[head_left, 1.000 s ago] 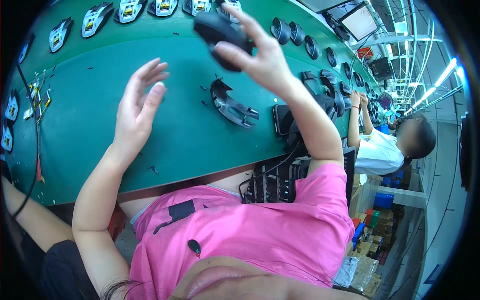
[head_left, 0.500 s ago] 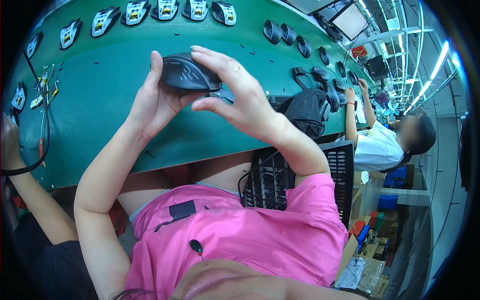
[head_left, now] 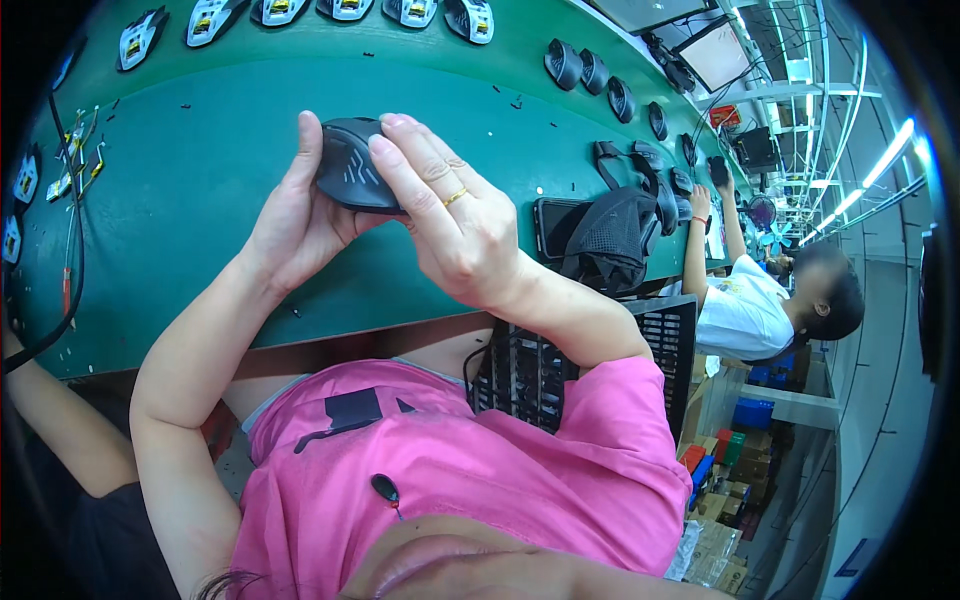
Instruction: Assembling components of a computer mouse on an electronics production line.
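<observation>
- A black mouse [head_left: 352,165] is held up above the green table [head_left: 200,230], between both hands, near the middle of the view.
- The left hand [head_left: 290,215] cups its underside and left flank, thumb raised along the edge, probably to steady the shell.
- The right hand [head_left: 455,225] closes over the top from the right, fingers [head_left: 405,170] laid flat across the back as if pressing the cover down; one finger bears a gold ring [head_left: 455,197].
- Along the table's far edge lie rows of mouse bases [head_left: 275,10] with their insides showing, and further right dark top shells [head_left: 563,63], laid out singly within reach.
- A black mesh bag [head_left: 615,235] and a dark phone [head_left: 553,225] rest by the right forearm.
- Further right a co-worker [head_left: 750,305] in white reaches onto the same table.
</observation>
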Motion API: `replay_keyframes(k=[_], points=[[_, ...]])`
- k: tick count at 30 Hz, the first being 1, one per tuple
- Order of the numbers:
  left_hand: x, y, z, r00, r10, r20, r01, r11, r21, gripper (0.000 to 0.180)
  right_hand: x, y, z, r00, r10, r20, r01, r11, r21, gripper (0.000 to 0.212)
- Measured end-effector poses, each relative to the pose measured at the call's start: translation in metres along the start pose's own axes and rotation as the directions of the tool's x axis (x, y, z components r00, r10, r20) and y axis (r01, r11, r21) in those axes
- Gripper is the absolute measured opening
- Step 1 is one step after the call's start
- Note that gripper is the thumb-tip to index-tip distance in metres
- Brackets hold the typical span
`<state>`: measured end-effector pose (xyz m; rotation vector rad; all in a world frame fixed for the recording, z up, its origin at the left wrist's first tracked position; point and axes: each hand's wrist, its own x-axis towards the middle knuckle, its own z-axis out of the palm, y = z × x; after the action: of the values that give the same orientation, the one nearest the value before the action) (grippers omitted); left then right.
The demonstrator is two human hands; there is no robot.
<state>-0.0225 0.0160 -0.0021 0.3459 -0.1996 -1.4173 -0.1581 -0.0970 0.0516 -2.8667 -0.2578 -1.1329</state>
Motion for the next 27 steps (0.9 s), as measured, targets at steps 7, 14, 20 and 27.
replay_keyframes(k=[7,14,20,27], points=[[-0.002,0.011,-0.003,0.993,-0.009,0.121,0.019,0.997,-0.078,0.068,-0.001,0.014,-0.013,0.994,-0.113,-0.003,0.113,0.991,0.074,0.045],[0.005,0.015,-0.008,0.992,-0.035,-0.124,0.043,0.997,0.058,0.052,0.002,0.004,-0.023,0.964,-0.230,0.132,0.221,0.972,0.078,0.040],[0.004,0.008,-0.012,0.996,-0.086,-0.039,0.087,0.996,0.014,0.048,0.006,-0.001,-0.029,0.955,-0.250,0.160,0.229,0.963,0.141,0.037],[0.001,0.004,-0.016,0.988,-0.138,-0.070,0.127,0.982,-0.142,0.045,0.001,0.006,-0.026,0.964,-0.236,0.121,0.219,0.966,0.135,0.042]])
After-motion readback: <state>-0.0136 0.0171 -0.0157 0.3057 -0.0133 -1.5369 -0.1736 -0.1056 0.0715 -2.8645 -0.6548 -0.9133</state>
